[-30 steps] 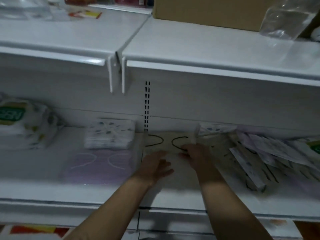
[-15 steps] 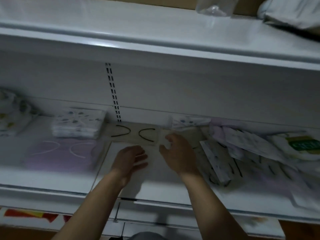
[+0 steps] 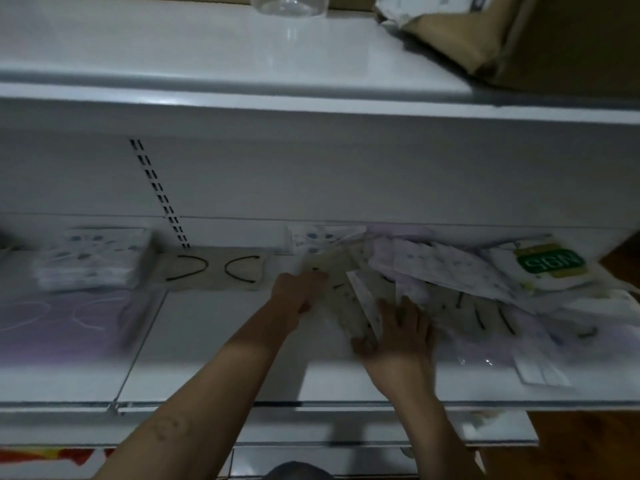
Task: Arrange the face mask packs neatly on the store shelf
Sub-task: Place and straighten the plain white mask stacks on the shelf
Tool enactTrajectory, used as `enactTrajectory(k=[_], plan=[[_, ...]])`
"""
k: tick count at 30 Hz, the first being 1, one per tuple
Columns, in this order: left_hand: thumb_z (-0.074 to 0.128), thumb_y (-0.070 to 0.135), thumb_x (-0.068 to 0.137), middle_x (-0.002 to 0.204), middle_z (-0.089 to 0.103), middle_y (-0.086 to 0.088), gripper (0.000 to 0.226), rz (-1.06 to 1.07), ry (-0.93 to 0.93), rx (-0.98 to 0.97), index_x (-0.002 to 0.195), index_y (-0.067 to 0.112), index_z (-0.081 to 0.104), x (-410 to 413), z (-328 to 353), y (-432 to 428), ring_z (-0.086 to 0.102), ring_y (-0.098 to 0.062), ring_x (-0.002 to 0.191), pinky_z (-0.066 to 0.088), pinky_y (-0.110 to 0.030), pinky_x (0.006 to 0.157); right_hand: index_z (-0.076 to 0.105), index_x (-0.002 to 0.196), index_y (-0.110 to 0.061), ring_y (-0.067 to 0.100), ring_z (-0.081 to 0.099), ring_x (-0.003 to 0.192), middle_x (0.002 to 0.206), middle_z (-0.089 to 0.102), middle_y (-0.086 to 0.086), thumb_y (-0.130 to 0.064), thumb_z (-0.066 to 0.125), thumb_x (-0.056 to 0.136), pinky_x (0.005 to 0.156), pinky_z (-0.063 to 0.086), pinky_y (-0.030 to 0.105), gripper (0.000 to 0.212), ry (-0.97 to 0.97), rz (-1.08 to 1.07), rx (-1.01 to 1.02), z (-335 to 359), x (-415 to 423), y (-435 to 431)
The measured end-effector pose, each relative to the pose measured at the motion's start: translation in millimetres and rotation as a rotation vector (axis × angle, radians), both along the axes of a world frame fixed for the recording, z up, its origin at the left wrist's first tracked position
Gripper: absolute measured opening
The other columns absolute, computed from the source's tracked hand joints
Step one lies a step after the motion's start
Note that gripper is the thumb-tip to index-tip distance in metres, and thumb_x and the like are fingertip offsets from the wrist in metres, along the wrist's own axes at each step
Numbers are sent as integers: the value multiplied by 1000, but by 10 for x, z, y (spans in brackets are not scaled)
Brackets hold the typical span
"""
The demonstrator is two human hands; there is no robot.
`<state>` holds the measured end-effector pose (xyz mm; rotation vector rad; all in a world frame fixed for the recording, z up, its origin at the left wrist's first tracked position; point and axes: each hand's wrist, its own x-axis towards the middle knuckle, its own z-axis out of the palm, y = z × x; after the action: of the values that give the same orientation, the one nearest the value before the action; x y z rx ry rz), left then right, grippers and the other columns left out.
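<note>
On the white shelf (image 3: 214,358), a beige mask pack with black ear loops (image 3: 214,271) lies flat at the back. To its left sit a stack of patterned white packs (image 3: 90,261) and a purple pack (image 3: 62,320). A loose heap of beige, purple and patterned packs (image 3: 450,271) covers the right side. My left hand (image 3: 298,292) grips the left edge of a beige pack (image 3: 360,306) in that heap. My right hand (image 3: 405,327) presses on the heap's front with spread fingers. The view is blurred.
A green-labelled pack (image 3: 550,263) lies on the heap at the far right. The upper shelf (image 3: 207,64) overhangs and carries a clear plastic container (image 3: 287,3) and a cardboard box (image 3: 571,39). Lower shelves show below the front edge.
Both hands have left the flat beige pack and moved right onto the messy heap. My head has turned right, so the shelf contents have shifted left in view.
</note>
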<state>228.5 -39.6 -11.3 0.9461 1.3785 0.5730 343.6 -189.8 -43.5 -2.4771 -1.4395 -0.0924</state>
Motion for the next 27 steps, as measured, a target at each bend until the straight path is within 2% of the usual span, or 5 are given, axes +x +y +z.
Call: enactTrajectory(k=[5, 10, 16, 20, 27], plan=[[86, 52, 44, 116, 60, -7, 90, -191, 230, 252, 118, 14, 53, 88, -53, -71, 61, -26, 103, 56, -42, 85, 68, 115, -10, 41, 54, 108, 119, 59, 26, -50, 60, 62, 88, 47, 53, 67, 66, 12, 96, -74, 50, 11], [88, 3, 66, 111, 55, -5, 72, -154, -16, 236, 119, 9, 40, 178, -141, -212, 59, -20, 96, 53, -33, 71, 66, 118, -11, 40, 54, 106, 119, 58, 22, -57, 55, 68, 86, 46, 45, 68, 125, 25, 121, -113, 125, 1], [99, 34, 27, 115, 66, -11, 111, -113, -117, 222, 123, 7, 52, 299, -402, -140, 68, -26, 103, 60, -47, 81, 58, 127, -11, 38, 50, 118, 122, 55, 19, -58, 58, 66, 98, 38, 42, 78, 225, 78, 171, -168, 214, 6], [89, 23, 40, 108, 67, -7, 87, -81, -83, 263, 118, 12, 53, 330, -352, -229, 69, -23, 96, 61, -46, 76, 57, 124, -14, 26, 46, 113, 119, 55, 16, -52, 61, 65, 90, 38, 31, 71, 300, 111, 309, -116, 206, -35], [80, 7, 58, 90, 67, 1, 53, -4, 2, 489, 106, 11, 57, -71, 108, -192, 66, -13, 77, 52, -28, 58, 52, 136, -19, 23, 34, 134, 144, 41, 5, -54, 66, 78, 106, 36, 35, 70, 648, 22, 256, -117, 317, -27]])
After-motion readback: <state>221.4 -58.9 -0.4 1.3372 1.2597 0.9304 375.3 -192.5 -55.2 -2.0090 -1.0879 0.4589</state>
